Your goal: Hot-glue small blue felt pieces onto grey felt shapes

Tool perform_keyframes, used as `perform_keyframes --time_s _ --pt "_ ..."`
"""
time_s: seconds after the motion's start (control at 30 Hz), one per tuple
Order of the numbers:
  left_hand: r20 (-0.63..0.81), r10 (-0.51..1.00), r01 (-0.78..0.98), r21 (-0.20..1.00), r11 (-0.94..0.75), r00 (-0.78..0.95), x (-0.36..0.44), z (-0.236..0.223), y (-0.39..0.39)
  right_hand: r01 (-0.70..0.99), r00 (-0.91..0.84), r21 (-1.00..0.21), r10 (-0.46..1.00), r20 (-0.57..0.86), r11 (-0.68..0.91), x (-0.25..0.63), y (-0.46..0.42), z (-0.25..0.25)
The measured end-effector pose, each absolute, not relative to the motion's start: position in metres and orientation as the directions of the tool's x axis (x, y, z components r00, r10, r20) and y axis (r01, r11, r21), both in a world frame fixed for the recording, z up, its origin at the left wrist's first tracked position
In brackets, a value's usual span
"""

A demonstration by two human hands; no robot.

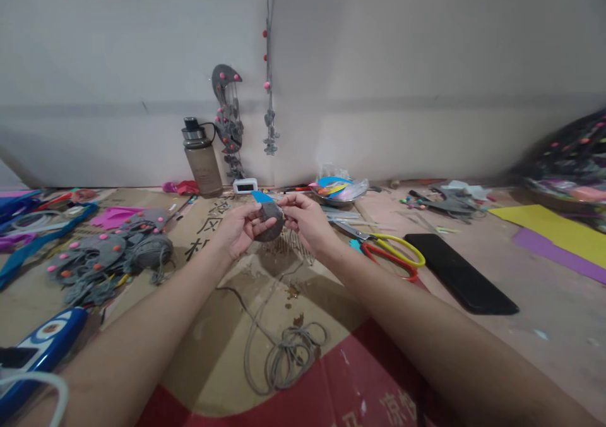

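Note:
A dark grey rounded piece point(271, 225), felt-like, is held up over the cardboard between both hands. My left hand point(243, 228) grips its left side, fingers across its face. At the right edge of the piece, my right hand point(303, 220) pinches with thumb and fingertips; what lies between those fingertips is too small to make out. A pointed bright blue piece point(261, 196) sticks up behind the grey one. Below the hands, a loose coil of grey cord point(296, 354) rests on the cardboard point(208, 345), with a strand running up towards them.
Yellow-and-red-handled scissors point(395, 250) and a black phone point(461, 274) lie to the right. Grey yarn point(152, 250) and dotted grey pieces point(95, 256) are at left, near a blue tool point(52, 345). A bottle point(202, 162) stands by the wall, where dotted ornaments point(228, 120) hang.

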State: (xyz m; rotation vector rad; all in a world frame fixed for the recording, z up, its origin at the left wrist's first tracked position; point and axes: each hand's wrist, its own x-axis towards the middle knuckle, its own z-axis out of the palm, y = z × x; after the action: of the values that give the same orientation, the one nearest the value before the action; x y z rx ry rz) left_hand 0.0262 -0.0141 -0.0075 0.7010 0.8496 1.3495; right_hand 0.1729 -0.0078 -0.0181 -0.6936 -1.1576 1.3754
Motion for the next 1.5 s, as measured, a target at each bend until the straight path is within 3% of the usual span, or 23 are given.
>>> perform_keyframes --time_s 0.2,0.4,0.67,1.0,1.13,1.5 --pt "-0.118 0.993 -0.579 0.81 0.096 -0.001 0.03 -0.008 -0.014 -0.149 -0.056 -0.91 0.916 0.398 0.386 0.168 -0.011 -0.026" --pt "-0.093 0.995 -0.57 0.817 0.089 0.022 0.03 -0.009 -0.014 -0.014 0.013 -0.908 0.908 0.418 0.418 0.166 -0.018 -0.022" --pt "0.034 0.997 -0.453 0.892 0.001 0.07 0.027 0.001 -0.018 0.056 0.048 -0.88 0.879 0.474 0.472 0.164 -0.027 -0.016" --pt "0.247 0.955 -0.202 0.939 -0.278 -0.165 0.05 -0.002 -0.034 0.163 0.057 -0.826 0.831 0.553 0.539 0.167 -0.032 -0.011" --pt "0.238 0.934 -0.22 0.929 -0.299 -0.265 0.062 -0.005 -0.041 0.228 0.084 -0.81 0.818 0.57 0.541 0.168 -0.03 -0.012" --pt "0.312 0.945 -0.346 0.88 -0.326 -0.096 0.063 -0.004 -0.047 0.225 -0.062 -0.687 0.713 0.698 0.691 0.17 -0.034 -0.008"
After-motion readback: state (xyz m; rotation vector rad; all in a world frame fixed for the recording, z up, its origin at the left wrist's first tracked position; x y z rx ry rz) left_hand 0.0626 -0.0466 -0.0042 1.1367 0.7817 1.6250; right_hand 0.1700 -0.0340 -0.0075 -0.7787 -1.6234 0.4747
